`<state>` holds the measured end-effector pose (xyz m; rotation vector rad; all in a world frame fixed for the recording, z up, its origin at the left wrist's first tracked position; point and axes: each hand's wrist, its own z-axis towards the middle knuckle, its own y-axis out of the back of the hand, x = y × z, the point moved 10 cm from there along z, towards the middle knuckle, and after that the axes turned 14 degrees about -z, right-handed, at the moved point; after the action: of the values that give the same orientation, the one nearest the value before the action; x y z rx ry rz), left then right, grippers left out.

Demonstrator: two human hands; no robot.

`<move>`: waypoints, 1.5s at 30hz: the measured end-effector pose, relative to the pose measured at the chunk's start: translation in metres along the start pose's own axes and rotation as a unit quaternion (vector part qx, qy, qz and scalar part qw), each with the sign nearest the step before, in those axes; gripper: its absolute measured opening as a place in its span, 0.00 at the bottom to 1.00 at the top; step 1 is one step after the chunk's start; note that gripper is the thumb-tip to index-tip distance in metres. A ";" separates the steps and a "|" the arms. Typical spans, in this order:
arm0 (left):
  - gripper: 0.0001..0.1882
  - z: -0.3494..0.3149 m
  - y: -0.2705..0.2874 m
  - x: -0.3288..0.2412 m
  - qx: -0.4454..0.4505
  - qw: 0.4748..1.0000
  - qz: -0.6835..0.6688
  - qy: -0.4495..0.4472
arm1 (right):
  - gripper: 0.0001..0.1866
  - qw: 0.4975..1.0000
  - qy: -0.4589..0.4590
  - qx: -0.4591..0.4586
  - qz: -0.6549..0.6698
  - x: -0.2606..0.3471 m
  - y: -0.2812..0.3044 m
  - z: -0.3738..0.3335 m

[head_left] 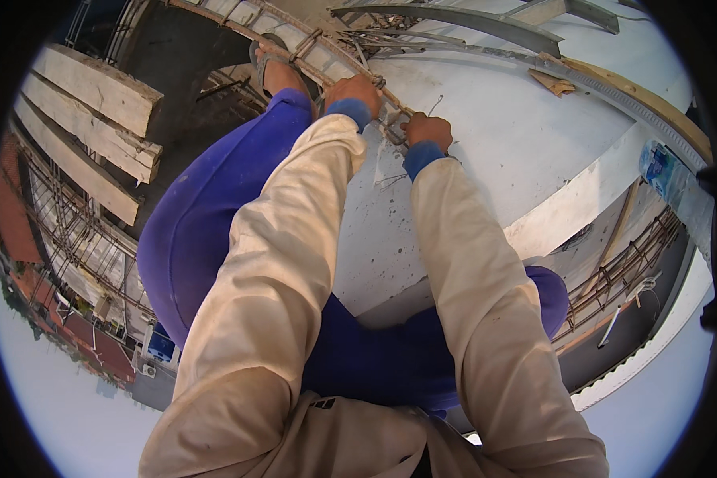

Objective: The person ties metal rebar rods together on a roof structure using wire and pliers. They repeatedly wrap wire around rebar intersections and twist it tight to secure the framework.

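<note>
A rusty rebar cage (pixel 295 49) runs from the upper left down to both of my hands. My left hand (pixel 354 97) is closed over its near end, with the fingertips mostly hidden. Close by on the right, my right hand (pixel 428 131) is closed in a fist at the cage's end. A thin bent wire (pixel 436 103) sticks up out of that fist; the rest of it is hidden. Both hands are above a pale, dusty slab (pixel 486 119). My sandalled foot (pixel 277 72) is beside the cage, left of my left hand.
Rough wooden planks (pixel 95 88) jut in at the left over a dark drop. Metal channels (pixel 454 20) and a wood strip (pixel 637 92) cross the upper right. A clear plastic bottle (pixel 661 169) lies at the right. More rebar (pixel 621 259) is below the slab's right edge.
</note>
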<state>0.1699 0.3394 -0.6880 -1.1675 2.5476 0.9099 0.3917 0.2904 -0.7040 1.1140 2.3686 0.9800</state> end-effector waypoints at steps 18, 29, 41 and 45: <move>0.29 -0.066 0.006 -0.017 -0.110 0.983 0.058 -0.134 | 0.22 0.982 -0.130 -0.021 0.134 -0.031 0.041 -0.057; 0.22 -0.242 0.082 -0.084 0.139 0.756 -0.582 -0.266 | 0.19 0.831 0.513 0.084 0.198 0.032 0.168 -0.305; 0.06 -0.375 0.127 -0.114 0.161 0.705 -0.611 -0.322 | 0.11 0.779 0.507 -0.135 0.344 -0.092 0.246 -0.426; 0.08 -0.374 0.123 -0.163 0.175 0.664 -0.636 -0.351 | 0.11 0.783 0.486 -0.193 0.336 -0.129 0.285 -0.443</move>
<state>0.2165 0.2754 -0.2688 -1.5662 0.7781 0.2965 0.3781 0.1241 -0.1882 1.5368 2.1417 2.7008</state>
